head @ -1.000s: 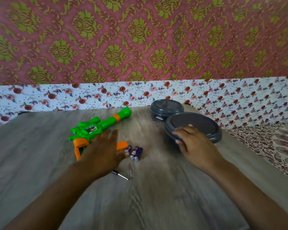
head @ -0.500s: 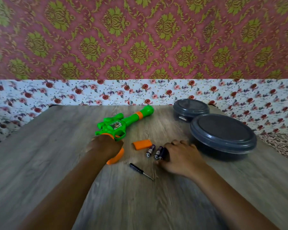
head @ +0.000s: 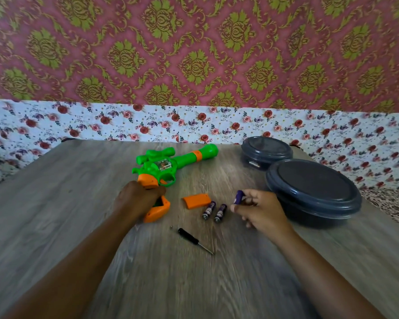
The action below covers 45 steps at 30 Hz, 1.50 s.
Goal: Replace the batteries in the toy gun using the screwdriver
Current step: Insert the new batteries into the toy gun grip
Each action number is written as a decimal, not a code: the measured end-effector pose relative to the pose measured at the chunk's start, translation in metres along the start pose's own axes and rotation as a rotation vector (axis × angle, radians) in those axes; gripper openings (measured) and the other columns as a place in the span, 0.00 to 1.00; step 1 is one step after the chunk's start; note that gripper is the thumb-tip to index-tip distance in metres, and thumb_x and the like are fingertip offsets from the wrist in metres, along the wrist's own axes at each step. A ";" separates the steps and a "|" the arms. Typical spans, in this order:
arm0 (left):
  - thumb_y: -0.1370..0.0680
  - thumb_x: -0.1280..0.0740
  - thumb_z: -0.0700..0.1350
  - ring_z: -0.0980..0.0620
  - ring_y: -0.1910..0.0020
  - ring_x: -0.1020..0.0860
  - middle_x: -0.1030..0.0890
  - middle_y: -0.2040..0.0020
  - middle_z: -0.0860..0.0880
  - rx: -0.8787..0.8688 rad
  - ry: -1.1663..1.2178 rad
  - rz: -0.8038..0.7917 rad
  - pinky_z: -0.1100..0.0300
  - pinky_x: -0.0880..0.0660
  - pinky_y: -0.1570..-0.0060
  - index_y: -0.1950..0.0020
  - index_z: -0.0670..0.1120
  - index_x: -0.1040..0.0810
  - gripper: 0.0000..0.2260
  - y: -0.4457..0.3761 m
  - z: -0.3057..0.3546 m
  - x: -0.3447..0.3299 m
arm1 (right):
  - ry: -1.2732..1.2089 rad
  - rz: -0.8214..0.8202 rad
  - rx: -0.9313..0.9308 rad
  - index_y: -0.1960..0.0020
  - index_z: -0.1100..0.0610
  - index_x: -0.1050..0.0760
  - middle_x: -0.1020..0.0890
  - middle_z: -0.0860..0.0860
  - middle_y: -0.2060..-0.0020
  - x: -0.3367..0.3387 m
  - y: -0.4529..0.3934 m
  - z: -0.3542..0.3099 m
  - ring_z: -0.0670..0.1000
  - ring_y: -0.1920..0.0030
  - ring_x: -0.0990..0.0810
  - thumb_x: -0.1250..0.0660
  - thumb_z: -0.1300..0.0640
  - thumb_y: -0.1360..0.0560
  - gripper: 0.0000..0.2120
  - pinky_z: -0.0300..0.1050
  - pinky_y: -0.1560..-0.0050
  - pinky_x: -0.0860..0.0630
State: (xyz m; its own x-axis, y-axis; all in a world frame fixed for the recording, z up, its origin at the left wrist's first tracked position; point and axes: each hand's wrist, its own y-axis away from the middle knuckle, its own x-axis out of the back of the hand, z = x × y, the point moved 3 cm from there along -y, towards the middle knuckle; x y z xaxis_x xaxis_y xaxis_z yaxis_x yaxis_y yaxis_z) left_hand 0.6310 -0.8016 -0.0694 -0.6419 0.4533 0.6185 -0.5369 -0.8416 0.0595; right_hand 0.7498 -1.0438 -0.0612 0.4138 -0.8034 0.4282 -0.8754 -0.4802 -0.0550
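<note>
A green and orange toy gun (head: 166,165) lies on the wooden table (head: 78,203), barrel pointing right and away. My left hand (head: 136,200) is closed around its orange grip, whose battery bay looks open. My right hand (head: 258,209) pinches a purple battery (head: 239,196) just above the table. Two more purple batteries (head: 214,211) lie side by side between my hands. The orange battery cover (head: 196,200) rests beside them. A small black-handled screwdriver (head: 195,240) lies nearer me, with a tiny screw (head: 171,227) to its left.
Two dark grey round lidded containers stand at the right: a large one (head: 312,192) close to my right hand and a smaller one (head: 266,151) behind it. Patterned wall covering rises behind the table's far edge.
My left hand moved onto the gun's grip and closed on it. My right hand left the large container, came to the batteries and lifted one off the table.
</note>
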 end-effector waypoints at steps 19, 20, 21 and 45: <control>0.22 0.40 0.59 0.41 0.64 0.20 0.20 0.63 0.41 -0.061 0.650 0.111 0.48 0.22 0.59 0.52 0.41 0.23 0.20 -0.013 -0.014 0.001 | -0.162 -0.115 0.316 0.62 0.51 0.28 0.23 0.49 0.72 -0.101 -0.017 -0.069 0.42 0.78 0.29 0.32 0.61 0.28 0.08 0.40 0.73 0.32; 0.20 0.42 0.57 0.43 0.65 0.21 0.21 0.64 0.43 -0.082 0.630 0.119 0.51 0.23 0.60 0.51 0.42 0.23 0.19 -0.012 -0.012 0.001 | -0.117 -0.113 0.356 0.63 0.49 0.28 0.23 0.47 0.73 -0.109 -0.019 -0.072 0.42 0.77 0.28 0.31 0.59 0.29 0.08 0.40 0.71 0.32; 0.20 0.44 0.57 0.44 0.63 0.21 0.22 0.63 0.44 -0.104 0.601 0.132 0.51 0.24 0.60 0.51 0.43 0.23 0.19 -0.011 -0.012 0.000 | -0.080 -0.107 0.384 0.64 0.48 0.27 0.24 0.46 0.73 -0.116 -0.020 -0.073 0.42 0.76 0.28 0.30 0.58 0.30 0.09 0.39 0.69 0.32; 0.18 0.48 0.53 0.51 0.60 0.26 0.25 0.59 0.49 -0.421 0.397 0.147 0.59 0.32 0.61 0.50 0.48 0.28 0.13 -0.011 -0.006 -0.006 | 0.133 0.140 0.645 0.52 0.57 0.21 0.19 0.50 0.56 -0.131 -0.005 -0.060 0.47 0.57 0.21 0.29 0.63 0.30 0.07 0.38 0.55 0.28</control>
State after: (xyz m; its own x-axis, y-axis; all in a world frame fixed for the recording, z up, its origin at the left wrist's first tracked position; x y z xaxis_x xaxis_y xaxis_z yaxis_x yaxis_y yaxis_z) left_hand 0.6374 -0.7938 -0.0781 -0.8381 0.4839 0.2519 -0.5455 -0.7517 -0.3706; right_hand 0.6847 -0.9149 -0.0633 0.2366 -0.8433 0.4826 -0.5771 -0.5216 -0.6284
